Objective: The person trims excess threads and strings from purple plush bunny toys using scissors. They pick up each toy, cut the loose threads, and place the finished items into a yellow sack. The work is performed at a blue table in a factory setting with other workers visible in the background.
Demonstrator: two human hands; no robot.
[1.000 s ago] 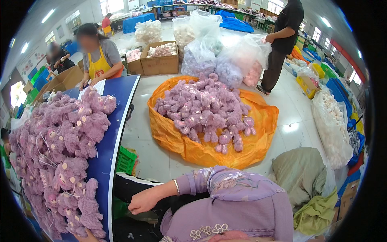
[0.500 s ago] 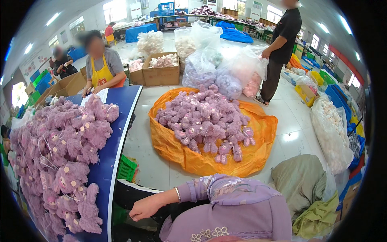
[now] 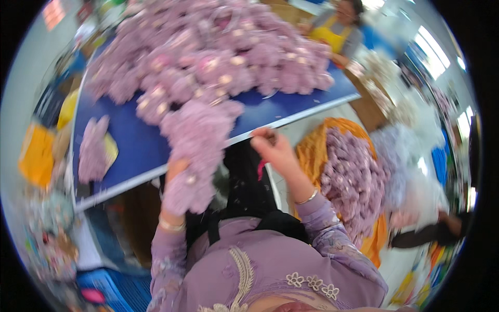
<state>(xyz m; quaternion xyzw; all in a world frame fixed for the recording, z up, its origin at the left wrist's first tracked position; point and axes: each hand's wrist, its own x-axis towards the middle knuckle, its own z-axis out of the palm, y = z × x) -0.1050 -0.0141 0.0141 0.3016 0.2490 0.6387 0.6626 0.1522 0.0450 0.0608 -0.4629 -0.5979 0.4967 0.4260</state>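
A fluffy purple plush toy [image 3: 195,132] hangs over the table's near edge, gripped in my left hand [image 3: 175,171]. Most of that hand's fingers are hidden by the fur. My right hand [image 3: 278,153] is closed just right of the toy, beside the white table edge. Something small and dark shows at its fingers and a bright pink strip [image 3: 261,169] dangles below; blur hides what it is. Behind the held toy, many similar purple plush toys [image 3: 208,62] are heaped on the blue table [image 3: 140,143].
A separate purple piece [image 3: 93,151] lies at the table's left end by something pale yellow. On the floor to the right, an orange sheet [image 3: 312,151] carries more purple toys. A person in a yellow apron [image 3: 332,37] stands across the table. A blue crate [image 3: 117,291] sits low at left.
My view has swung left and down to the table. Both hands now show; the left has a plush toy in it. My right hand has come up to the table edge.
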